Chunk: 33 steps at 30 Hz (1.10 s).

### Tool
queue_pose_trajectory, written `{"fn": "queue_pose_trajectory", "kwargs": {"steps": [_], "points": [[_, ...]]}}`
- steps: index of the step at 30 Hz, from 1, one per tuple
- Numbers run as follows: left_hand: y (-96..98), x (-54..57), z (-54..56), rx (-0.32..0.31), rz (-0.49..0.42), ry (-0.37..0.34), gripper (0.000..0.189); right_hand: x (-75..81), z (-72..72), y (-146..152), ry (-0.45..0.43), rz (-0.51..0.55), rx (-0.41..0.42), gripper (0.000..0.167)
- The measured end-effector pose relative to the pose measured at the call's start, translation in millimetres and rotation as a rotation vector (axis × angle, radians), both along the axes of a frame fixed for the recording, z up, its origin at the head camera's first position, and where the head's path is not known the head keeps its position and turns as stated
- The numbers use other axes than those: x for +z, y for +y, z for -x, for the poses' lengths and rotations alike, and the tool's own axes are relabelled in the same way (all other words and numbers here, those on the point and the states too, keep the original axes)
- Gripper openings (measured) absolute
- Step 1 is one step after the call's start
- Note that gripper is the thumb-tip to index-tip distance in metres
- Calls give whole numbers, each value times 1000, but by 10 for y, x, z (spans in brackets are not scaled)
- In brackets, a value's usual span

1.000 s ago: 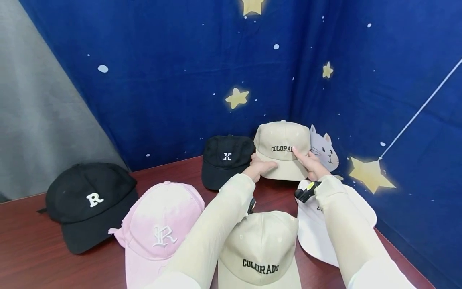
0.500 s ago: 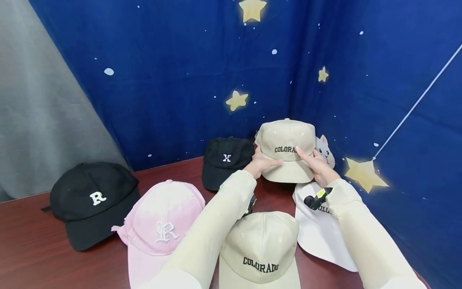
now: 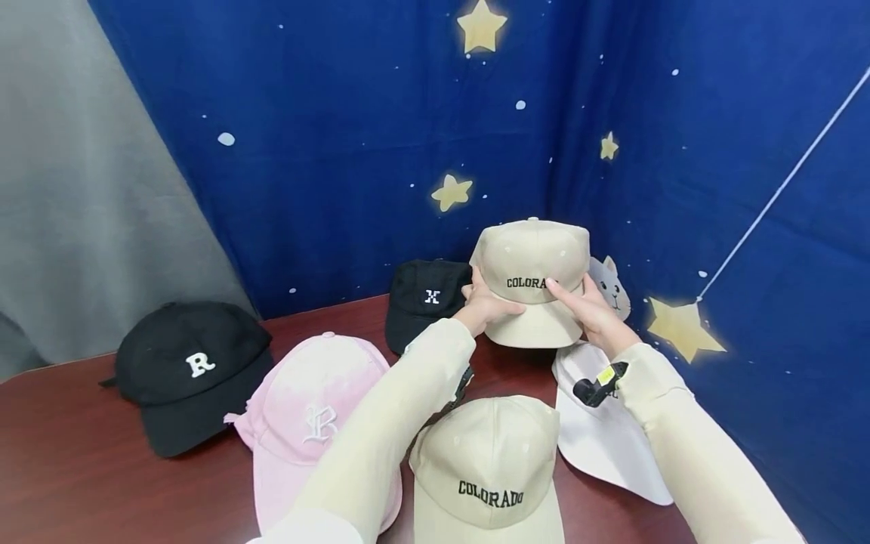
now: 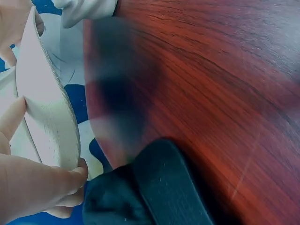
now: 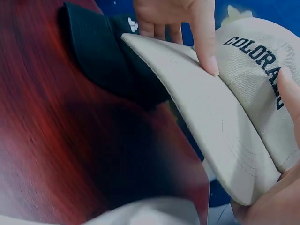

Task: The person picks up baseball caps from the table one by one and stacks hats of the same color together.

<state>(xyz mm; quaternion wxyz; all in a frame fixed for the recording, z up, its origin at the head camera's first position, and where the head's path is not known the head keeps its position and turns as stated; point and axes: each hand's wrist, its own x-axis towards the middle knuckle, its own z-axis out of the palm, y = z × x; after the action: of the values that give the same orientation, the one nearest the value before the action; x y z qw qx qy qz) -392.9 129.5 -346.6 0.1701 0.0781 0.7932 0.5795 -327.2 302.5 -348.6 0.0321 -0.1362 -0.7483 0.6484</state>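
beige brimmed cloth cap [image 3: 533,261]: i see left hand [image 3: 484,308] and right hand [image 3: 600,316], fingers clamped at opposite sides, probably for balance.

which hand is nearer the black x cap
Left: the left hand is close beside the black X cap, gripping a beige cap; the right hand grips that cap's opposite side, farther away.

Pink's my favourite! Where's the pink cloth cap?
In the head view, the pink cloth cap sits left of centre on the reddish table, between the black cloth cap with white R and the nearer beige COLORADO cap.
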Motion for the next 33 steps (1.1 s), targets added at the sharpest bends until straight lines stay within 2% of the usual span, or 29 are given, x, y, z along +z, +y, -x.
{"fn": "queue_pose_trajectory", "kwargs": {"steps": [7,18,26,33], "points": [[-184,100,-83,9,45,69,118,101,-66,-163,19,8,16,90],[-359,294,-256,63,23,112,119,328,-220,-372,83,-13,48,93],[-389,450,-331,77,3,158,120,479,-284,-427,156,-34,32,93],[-422,529,-445,91,2,165,120,541,-369,-458,149,-21,41,96]]}}
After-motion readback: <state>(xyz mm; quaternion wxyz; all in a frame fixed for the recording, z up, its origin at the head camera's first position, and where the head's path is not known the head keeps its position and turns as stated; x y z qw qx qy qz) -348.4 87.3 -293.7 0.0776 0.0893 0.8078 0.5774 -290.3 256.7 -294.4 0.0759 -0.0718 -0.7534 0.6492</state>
